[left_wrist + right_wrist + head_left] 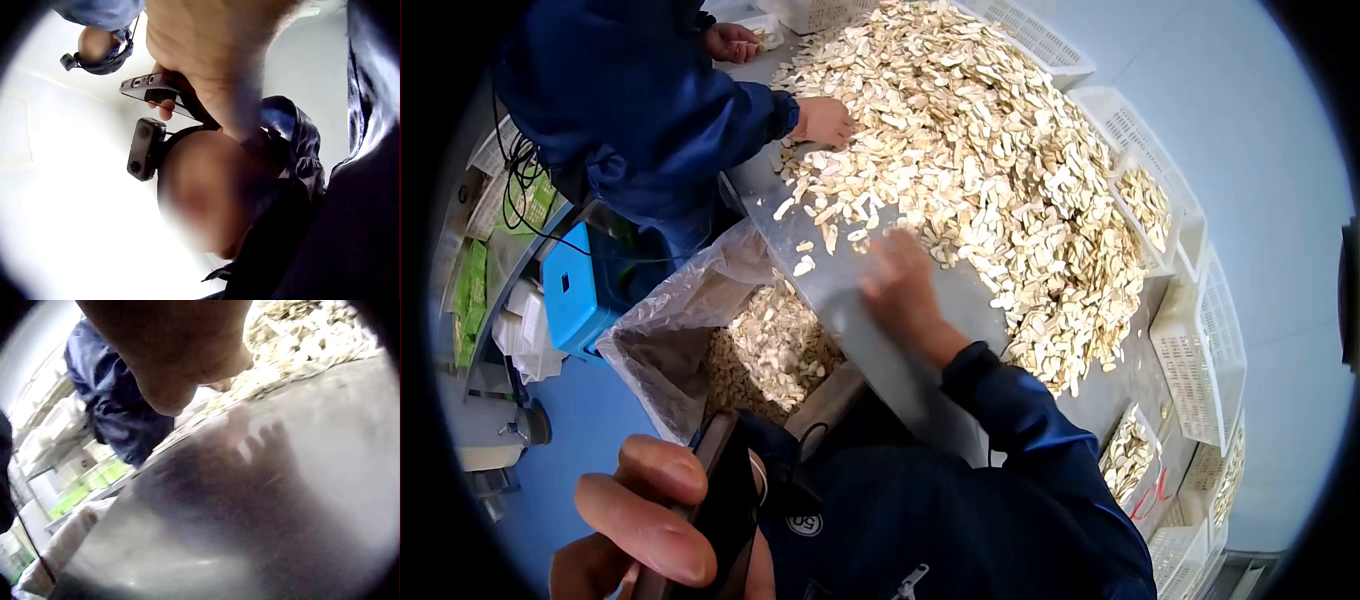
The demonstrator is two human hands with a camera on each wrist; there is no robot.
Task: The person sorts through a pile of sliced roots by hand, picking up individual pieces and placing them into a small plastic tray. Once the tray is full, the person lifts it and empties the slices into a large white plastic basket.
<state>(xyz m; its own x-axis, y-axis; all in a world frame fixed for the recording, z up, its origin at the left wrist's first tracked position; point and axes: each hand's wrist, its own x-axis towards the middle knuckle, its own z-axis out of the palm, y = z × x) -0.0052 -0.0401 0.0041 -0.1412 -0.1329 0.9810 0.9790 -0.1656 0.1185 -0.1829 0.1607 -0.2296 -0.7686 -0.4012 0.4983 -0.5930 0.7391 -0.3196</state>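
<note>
A dark phone [718, 500] is gripped by my left hand [650, 515] at the bottom left of the head view; the left wrist view shows the phone [164, 87] with the hand [206, 56] curled round it. My right hand [900, 290], blurred, is over the metal table [850, 320], beside the near edge of a large pile of pale dried slices [990, 150]. In the right wrist view that hand [181, 350] is low above the shiny tabletop [250, 519], its fingers reflected there as loosely spread. Nothing is visible in it.
A plastic-lined box [665, 310] with slices [770, 350] stands against the table's near edge. Another person's hand [825, 122] touches the pile at upper left. White baskets [1195, 350] line the far right, near red-handled scissors [1152, 495]. A blue stool [575, 290] stands left.
</note>
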